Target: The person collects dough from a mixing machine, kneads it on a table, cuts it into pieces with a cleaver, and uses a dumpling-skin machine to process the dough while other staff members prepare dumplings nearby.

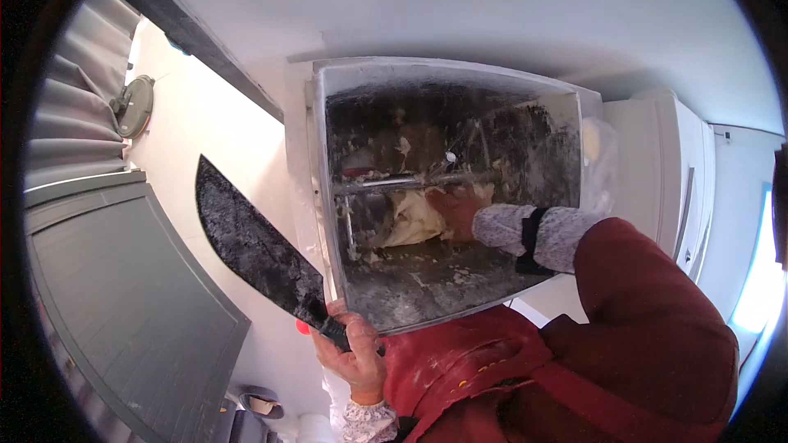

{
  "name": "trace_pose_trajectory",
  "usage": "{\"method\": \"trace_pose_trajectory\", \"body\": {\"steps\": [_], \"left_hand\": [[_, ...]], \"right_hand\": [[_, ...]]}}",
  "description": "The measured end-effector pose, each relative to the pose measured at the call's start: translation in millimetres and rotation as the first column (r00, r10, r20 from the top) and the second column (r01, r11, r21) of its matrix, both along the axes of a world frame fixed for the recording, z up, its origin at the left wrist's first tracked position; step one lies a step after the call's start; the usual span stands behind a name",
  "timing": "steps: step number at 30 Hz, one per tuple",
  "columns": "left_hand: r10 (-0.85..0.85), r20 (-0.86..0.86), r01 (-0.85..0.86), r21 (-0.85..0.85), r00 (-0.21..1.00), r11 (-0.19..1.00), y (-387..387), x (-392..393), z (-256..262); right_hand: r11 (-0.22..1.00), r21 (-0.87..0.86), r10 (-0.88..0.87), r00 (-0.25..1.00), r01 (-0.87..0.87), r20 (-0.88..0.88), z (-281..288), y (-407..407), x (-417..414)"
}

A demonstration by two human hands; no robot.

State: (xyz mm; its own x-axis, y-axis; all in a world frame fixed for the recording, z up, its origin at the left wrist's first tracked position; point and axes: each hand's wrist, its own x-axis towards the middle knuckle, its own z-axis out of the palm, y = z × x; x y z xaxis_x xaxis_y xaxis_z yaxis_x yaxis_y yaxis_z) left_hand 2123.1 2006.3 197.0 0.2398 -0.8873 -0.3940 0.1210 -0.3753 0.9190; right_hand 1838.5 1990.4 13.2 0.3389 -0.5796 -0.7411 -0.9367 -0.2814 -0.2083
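My left hand [356,354] grips the dark handle of a large, broad-bladed knife [261,243]. Its blackened blade carries pale smears and points up and left, outside the metal tub [452,64] of what looks like a dough mixer. Inside the tub is my right hand [458,212], against a pale lump of dough [414,221]. Blur and the dough hide the fingertips, so their grip is unclear. A metal bar [394,182] crosses the tub just above this hand, with dough scraps stuck to it. Flour and dough residue coat the tub's dark inner walls.
A grey wooden panel [129,289] stands at left, below a grey curtain [80,98]. A round dark object [135,107] lies near the curtain. White cabinets [652,166] flank the tub's right side. At lower left is a dark bin [261,401].
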Motion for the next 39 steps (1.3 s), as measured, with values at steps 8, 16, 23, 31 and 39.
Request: {"method": "trace_pose_trajectory", "body": {"steps": [8, 16, 23, 31, 39], "left_hand": [[0.100, -0.120, -0.096, 0.044, 0.988, 0.994, 6.4, -3.0, -0.9], [0.122, -0.065, -0.121, 0.024, 0.990, 0.992, 3.2, -7.8, 3.9], [-0.014, -0.013, 0.014, -0.016, 1.000, 1.000, 4.0, 2.7, -5.7], [-0.015, -0.043, 0.016, 0.021, 0.999, 1.000, 0.2, 6.5, -4.4], [-0.055, -0.122, 0.060, 0.036, 0.991, 0.998, 0.2, 5.5, -3.6]], "right_hand": [[0.829, 0.255, -0.475, 0.868, 0.497, -0.146, 2.2, -32.2, 42.0], [0.865, 0.088, -0.501, 0.856, 0.493, 0.130, -22.2, -33.8, 37.1], [0.882, 0.223, -0.433, 0.901, 0.416, 0.032, 14.0, -11.4, -6.1], [0.743, 0.531, -0.535, 0.838, 0.407, 0.105, 85.8, 6.7, -46.8], [-0.104, 0.308, -0.948, -0.001, 0.946, -0.318, -0.9, 7.4, -80.1]]}}
